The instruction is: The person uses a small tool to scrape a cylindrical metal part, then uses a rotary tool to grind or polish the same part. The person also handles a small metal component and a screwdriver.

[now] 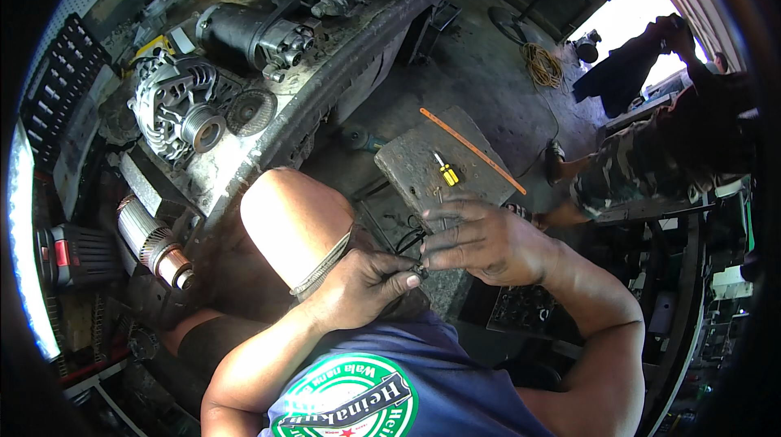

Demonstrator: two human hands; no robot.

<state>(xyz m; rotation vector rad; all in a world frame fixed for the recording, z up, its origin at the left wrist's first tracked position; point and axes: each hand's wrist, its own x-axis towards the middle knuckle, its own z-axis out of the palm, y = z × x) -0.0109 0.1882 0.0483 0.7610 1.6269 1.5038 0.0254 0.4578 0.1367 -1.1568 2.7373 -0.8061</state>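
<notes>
My left hand [366, 284] is closed above my lap, its thumb and forefinger pinching a small dark part [420, 269] too small to name. My right hand [480, 243] comes in from the other side. Its lowest fingertips meet at that same part, while its upper fingers stretch out with gaps between them; its thumb is hidden. Just beyond my right hand stands a worn grey low bench [407, 152]. On it lie a short yellow-handled screwdriver [448, 174] and an orange hacksaw blade [472, 150].
A grimy workbench [325, 71] at the far left bears an alternator [175, 104] and a black starter motor [252, 34]. An armature [150, 238] stands left of my knee. At the right, another person's camouflage-clad leg [622, 165] is near a coiled orange cord [543, 65].
</notes>
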